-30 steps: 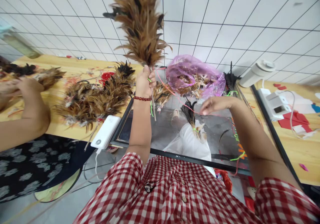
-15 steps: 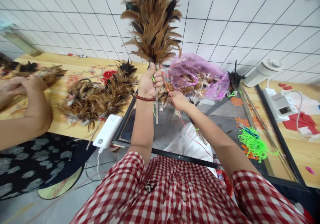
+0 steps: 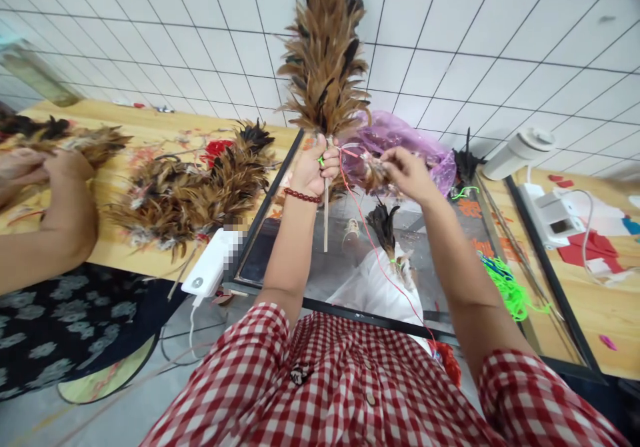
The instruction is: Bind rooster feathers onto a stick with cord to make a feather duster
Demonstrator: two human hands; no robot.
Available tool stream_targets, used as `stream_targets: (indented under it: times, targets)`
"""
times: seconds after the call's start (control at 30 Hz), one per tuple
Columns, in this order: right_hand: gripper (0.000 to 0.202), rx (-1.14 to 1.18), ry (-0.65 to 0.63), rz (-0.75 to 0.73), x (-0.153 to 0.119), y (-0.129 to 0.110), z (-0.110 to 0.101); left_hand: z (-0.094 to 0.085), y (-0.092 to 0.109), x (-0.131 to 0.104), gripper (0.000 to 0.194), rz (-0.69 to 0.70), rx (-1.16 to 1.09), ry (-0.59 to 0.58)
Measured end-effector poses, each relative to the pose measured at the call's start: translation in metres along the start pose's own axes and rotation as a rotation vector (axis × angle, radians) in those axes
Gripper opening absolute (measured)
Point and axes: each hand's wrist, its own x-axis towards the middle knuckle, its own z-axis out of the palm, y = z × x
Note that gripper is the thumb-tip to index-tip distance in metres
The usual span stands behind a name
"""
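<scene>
My left hand [image 3: 314,166] is closed round the stick just below a tall brown feather duster [image 3: 327,67], which stands upright against the tiled wall. A bright green bit shows at its fingers. The bare end of the stick [image 3: 326,224] hangs below the fist. To the right, my right hand [image 3: 406,172] pinches a small tuft of feathers [image 3: 375,172]. A red string [image 3: 367,234] runs from beside my left hand down to a red bundle [image 3: 449,365] near my lap. A dark feather bunch [image 3: 384,228] tied with green lies below my right hand.
Behind my right hand is a purple plastic bag [image 3: 425,142]. Brown feather pieces [image 3: 190,197] and a white power bank [image 3: 211,264] lie to the left, near another person's hands [image 3: 45,174]. Green cords [image 3: 507,287], thin sticks and a white bottle [image 3: 520,152] are on the right.
My right hand has risen and moved right, now with a feather tuft in its fingers. My left hand and the duster have shifted slightly right. The dark feather bunch has come into clearer view.
</scene>
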Motion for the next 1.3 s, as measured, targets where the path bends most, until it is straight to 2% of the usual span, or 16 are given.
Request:
stream_targets:
  times: [0.03,0.1,0.17,0.23,0.5,0.7,0.77,0.87,0.97,1.03,1.1,1.2,1.3]
  targets:
    - [0.016,0.031,0.026,-0.032,0.003,-0.010,-0.015,0.001,-0.004,0.002,0.035,-0.030,0.005,-0.019]
    - [0.013,0.062,-0.010,-0.118,0.011,-0.032,-0.034,0.004,-0.012,0.005,0.035,-0.088,0.018,-0.056]
    - [0.014,0.062,-0.086,-0.198,0.019,-0.052,-0.040,0.010,-0.021,0.006,0.037,-0.125,0.033,-0.072]
    - [0.015,0.029,-0.114,-0.251,0.026,-0.062,-0.038,0.015,-0.028,0.005,0.039,-0.132,0.044,-0.066]
    - [0.017,-0.178,0.005,-0.313,0.038,-0.040,-0.023,0.020,-0.041,0.004,0.034,-0.104,0.126,-0.116]
    - [0.016,-0.226,0.008,-0.319,0.032,-0.047,-0.023,0.020,-0.049,0.003,0.036,-0.032,0.267,-0.166]
    - [0.017,-0.137,0.077,-0.278,0.030,-0.044,-0.019,0.020,-0.051,0.003,0.033,0.000,0.258,-0.185]
    - [0.044,0.114,0.220,-0.150,0.025,-0.035,-0.006,0.021,-0.052,0.004,0.032,0.030,0.193,-0.188]
    - [0.063,0.446,0.212,0.047,0.016,-0.029,0.010,0.020,-0.050,0.007,0.034,0.042,0.148,-0.155]
    - [0.061,0.631,0.172,0.184,0.008,-0.027,0.016,0.019,-0.049,0.008,0.036,0.040,0.145,-0.132]
    - [0.055,0.738,0.202,0.277,0.002,-0.026,0.013,0.017,-0.047,0.011,0.037,0.040,0.147,-0.110]
    - [0.039,0.807,0.343,0.359,-0.005,-0.014,-0.002,0.016,-0.045,0.013,0.038,0.045,0.135,-0.074]
    - [0.028,0.841,0.512,0.433,-0.012,0.007,-0.014,0.014,-0.042,0.013,0.040,0.038,0.114,-0.051]
